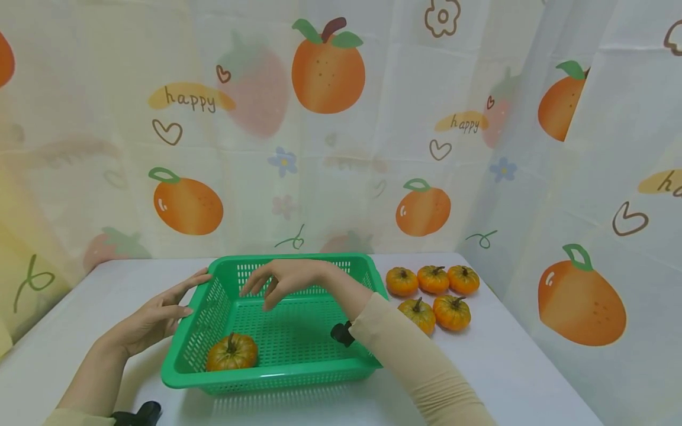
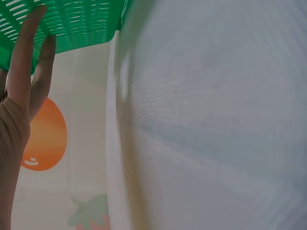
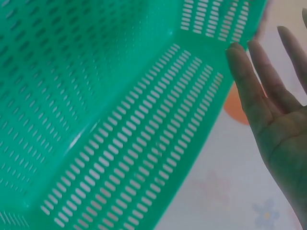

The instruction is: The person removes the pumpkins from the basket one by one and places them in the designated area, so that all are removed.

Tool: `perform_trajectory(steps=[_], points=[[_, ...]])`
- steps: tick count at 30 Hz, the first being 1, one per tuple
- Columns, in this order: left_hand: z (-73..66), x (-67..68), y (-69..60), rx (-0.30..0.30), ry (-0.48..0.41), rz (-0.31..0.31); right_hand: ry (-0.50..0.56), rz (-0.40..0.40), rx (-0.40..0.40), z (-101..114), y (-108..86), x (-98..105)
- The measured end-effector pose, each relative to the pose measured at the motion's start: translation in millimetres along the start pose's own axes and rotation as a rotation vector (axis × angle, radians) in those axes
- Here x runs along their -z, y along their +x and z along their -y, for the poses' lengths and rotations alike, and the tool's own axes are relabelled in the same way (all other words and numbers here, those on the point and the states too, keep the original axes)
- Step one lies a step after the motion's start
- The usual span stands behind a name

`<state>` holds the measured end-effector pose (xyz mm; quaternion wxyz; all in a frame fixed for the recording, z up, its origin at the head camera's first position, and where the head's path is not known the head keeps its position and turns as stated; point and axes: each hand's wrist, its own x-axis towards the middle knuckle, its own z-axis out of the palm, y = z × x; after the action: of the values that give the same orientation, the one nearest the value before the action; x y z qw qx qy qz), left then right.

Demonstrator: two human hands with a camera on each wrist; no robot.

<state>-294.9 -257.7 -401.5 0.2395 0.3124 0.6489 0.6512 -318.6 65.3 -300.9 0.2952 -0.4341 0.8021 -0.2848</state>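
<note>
A green plastic basket point(image 1: 298, 371) with slotted walls stands on the table. In its front left corner sits a small orange-green pumpkin point(image 1: 232, 352) with a dark stem. My left hand point(image 1: 157, 313) is at the basket's left side, fingers and thumb touching the rim. In the left wrist view its fairly straight fingers point(image 2: 24, 62) lie against the slotted outer wall. My right hand point(image 1: 290, 277) hovers over the far part of the basket, fingers loosely bent and holding nothing. In the right wrist view that hand point(image 3: 283, 129) has its fingers apart near the basket wall point(image 3: 129, 139).
Right of the basket, several small pumpkins point(image 1: 452, 312) stand in two rows on the white table point(image 1: 511, 367); my right forearm partly covers one. A fruit-print curtain point(image 1: 341, 148) hangs behind the table and along its sides. Black wrist cameras point(image 1: 140, 414) sit on both wrists.
</note>
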Motion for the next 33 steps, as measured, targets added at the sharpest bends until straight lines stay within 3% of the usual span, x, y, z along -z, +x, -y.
perform_trajectory(steps=[19, 27, 33], points=[[-2.3, -1.1, 0.0, 0.004, -0.001, -0.006, -0.039, 0.129, -0.050, 7, 35.8, -27], [-1.6, -0.5, 0.2, -0.007, -0.006, 0.005, -0.076, 0.111, -0.068, 4, 43.0, -37], [-2.1, -0.8, -0.5, -0.013, -0.024, 0.020, -0.104, 0.138, -0.090, 1, 48.6, -44]])
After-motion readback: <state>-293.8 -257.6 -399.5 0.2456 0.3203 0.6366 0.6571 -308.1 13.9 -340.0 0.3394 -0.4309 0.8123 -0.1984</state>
